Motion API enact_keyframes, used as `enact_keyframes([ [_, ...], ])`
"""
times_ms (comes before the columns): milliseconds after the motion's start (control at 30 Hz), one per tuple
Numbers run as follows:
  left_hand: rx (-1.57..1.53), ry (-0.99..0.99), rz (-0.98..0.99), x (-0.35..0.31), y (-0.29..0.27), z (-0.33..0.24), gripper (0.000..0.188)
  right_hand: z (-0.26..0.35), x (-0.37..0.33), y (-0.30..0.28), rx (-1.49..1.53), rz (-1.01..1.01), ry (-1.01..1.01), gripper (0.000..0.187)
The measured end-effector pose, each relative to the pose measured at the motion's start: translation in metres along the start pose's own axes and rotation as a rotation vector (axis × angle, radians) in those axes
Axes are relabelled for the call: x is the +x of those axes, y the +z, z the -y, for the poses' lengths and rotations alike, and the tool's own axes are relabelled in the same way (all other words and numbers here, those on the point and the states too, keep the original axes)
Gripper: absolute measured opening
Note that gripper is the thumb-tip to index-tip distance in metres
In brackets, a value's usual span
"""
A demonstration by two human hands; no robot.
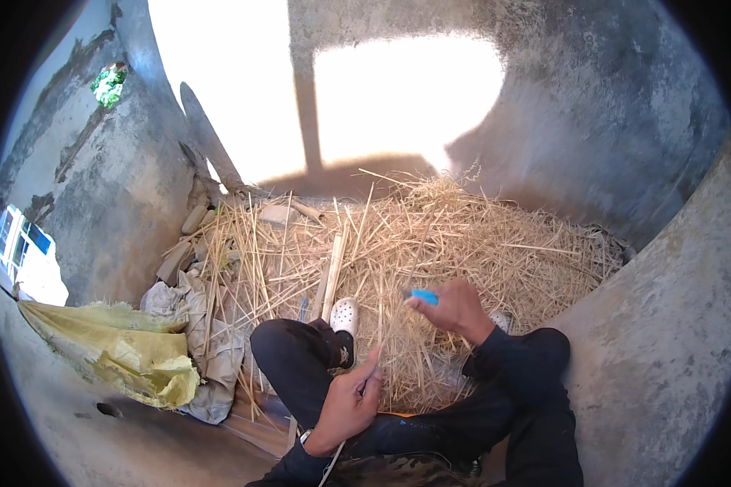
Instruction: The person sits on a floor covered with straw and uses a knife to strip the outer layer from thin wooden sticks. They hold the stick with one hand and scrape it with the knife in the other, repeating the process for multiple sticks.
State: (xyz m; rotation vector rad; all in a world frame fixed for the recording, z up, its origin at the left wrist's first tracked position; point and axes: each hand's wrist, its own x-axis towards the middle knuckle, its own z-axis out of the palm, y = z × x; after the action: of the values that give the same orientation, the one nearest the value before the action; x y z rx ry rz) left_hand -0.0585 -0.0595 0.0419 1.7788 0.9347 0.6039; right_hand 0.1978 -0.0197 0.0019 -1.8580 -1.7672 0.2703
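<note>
My right hand (456, 310) is closed around a short blue handle (424, 297). The tool's working end is too blurred for me to tell its kind. My left hand (351, 406) is closed above my bent leg, nearer to me than the right. A thin pale strip (333, 464) comes out from under the left hand toward the lower edge, apparently pinched in its fingers. The two hands are apart. Below and beyond them lies a thick litter of straw-coloured shavings and strips (479, 235).
Longer split sticks (333, 272) lie among the shavings beyond my white clog (344, 315). Left of my legs are a yellow woven sack (130, 349) and crumpled grey cloth (219, 365). Concrete walls (577, 122) close in the far side and the right.
</note>
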Motion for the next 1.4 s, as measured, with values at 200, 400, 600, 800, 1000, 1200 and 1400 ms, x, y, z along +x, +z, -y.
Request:
enact_keyframes([
  [200, 0.087, 0.045, 0.002, -0.008, -0.001, -0.009, 0.045, -0.007, 0.014, 0.001, 0.012, -0.052, 0.017, 0.073],
  [400, 0.056, 0.0, 0.075, -0.008, 0.0, -0.021, 0.042, -0.043, 0.035, -0.024, -0.11, -0.079, 0.145, 0.074],
  [600, -0.033, -0.001, 0.133, -0.02, 0.005, -0.023, 0.043, -0.1, 0.061, -0.042, -0.182, -0.213, 0.344, 0.083],
  [800, -0.283, -0.122, 0.164, -0.013, 0.008, -0.016, 0.042, -0.115, 0.065, -0.06, -0.248, -0.265, 0.434, 0.084],
  [1000, -0.683, -0.36, 0.042, 0.007, -0.01, -0.002, 0.04, -0.03, 0.027, -0.046, -0.048, 0.007, 0.163, 0.077],
  [1200, -0.856, -0.352, 0.086, 0.02, 0.0, -0.007, 0.044, 0.023, -0.014, -0.014, -0.123, 0.188, -0.132, 0.075],
  [1400, -0.686, -0.293, 0.045, 0.015, 0.005, -0.009, 0.043, 0.0, 0.01, -0.01, -0.029, 0.099, 0.019, 0.076],
])
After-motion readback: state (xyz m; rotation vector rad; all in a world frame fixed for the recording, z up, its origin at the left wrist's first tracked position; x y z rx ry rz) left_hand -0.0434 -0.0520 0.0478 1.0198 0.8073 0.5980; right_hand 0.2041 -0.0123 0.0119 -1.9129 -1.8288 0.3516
